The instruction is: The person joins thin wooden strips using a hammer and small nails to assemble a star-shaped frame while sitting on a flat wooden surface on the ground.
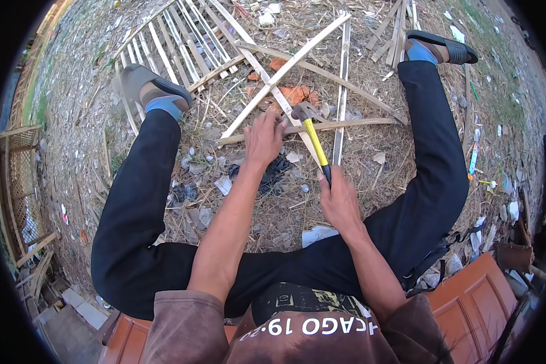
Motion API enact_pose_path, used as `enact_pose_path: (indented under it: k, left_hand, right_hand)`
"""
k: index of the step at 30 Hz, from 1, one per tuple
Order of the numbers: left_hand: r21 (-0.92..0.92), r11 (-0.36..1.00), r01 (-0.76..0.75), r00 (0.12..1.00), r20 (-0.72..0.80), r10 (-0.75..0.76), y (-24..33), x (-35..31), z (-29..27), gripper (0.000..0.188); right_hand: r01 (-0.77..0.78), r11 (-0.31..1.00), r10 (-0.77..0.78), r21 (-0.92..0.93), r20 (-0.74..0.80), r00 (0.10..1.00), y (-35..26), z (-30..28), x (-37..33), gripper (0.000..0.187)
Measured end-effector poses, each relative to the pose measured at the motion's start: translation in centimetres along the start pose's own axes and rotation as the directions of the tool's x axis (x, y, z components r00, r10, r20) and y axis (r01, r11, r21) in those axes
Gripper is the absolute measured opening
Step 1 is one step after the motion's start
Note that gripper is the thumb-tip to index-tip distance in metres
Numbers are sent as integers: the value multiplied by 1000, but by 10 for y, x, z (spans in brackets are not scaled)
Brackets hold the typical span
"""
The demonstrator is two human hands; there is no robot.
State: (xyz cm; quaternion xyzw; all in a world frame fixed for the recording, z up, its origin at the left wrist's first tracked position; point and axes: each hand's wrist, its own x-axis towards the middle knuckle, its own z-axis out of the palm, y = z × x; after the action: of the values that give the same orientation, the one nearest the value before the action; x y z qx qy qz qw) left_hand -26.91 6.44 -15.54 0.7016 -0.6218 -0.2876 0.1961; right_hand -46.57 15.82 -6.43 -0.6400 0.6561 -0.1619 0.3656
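My right hand (pixel 340 203) is closed round the black lower handle of a claw hammer (pixel 311 134) with a yellow shaft. The hammer's metal head rests over or just above the spot where several thin wooden strips cross. My left hand (pixel 264 138) is closed, its fingers curled over a horizontal wooden strip (pixel 358 123) near its left end; whether a nail is pinched there is hidden. Two longer strips cross beyond the fingers, a pale diagonal strip (pixel 312 45) and another diagonal strip (pixel 239 30). An upright strip (pixel 344 73) runs right of the hammer.
A slatted wooden frame (pixel 170 42) lies at the far left, by my left foot. Loose strips (pixel 397 33) are near my right foot. Orange brick pieces (pixel 298 95), dark plastic (pixel 273 176) and litter dot the dry grass. I sit on an orange-brown panelled board (pixel 476 303).
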Motion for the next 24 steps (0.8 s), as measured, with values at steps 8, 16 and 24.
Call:
enact_pose_path:
  k: [8,16,24]
  left_hand:
    - [337,935,-114,970,-166,179,-3,-8,8,24]
    - [360,922,-143,959,-178,218,1,1,11,26]
    - [377,921,-102,971,-163,174,-5,7,12,22]
  right_hand:
    - [-11,997,10,-72,-16,1000,-8,0,-14,19]
    - [-44,996,45,-75,9,999,-3,-3,-10,19]
    - [86,991,-76,104,-103,992,-50,-45,-5,18]
